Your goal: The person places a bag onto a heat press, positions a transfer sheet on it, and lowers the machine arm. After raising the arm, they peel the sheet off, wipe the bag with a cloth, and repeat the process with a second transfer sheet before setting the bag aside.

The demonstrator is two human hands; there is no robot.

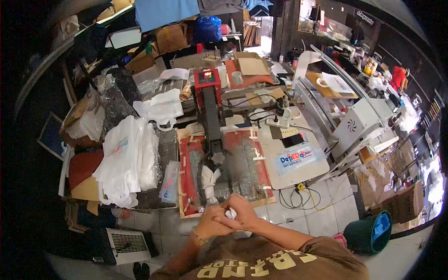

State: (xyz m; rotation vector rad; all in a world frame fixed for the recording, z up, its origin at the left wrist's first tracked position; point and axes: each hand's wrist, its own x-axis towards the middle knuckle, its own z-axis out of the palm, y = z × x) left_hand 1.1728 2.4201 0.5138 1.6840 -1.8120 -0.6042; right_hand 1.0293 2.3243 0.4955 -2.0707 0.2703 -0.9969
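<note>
A heat press (214,116) with a red control box (206,83) and a dark arm stands in front of me. White cloth (210,182) is wrapped about its lever, near the front. My left hand (213,223) and my right hand (241,212) are closed together at the lever's near end, fingers overlapping. A bit of white wrapping shows between them, apparently the lever's handle; the rest of the grip is hidden. Beneath lies the press's dark plate, on a red base (261,163) edged with tan tape.
White printed bags (121,154) are piled on the left, with another white bag (161,107) behind. To the right, a side table (298,172) holds a printed transfer sheet (298,158), a phone (293,140) and cables. A green bin (368,233) stands on the floor.
</note>
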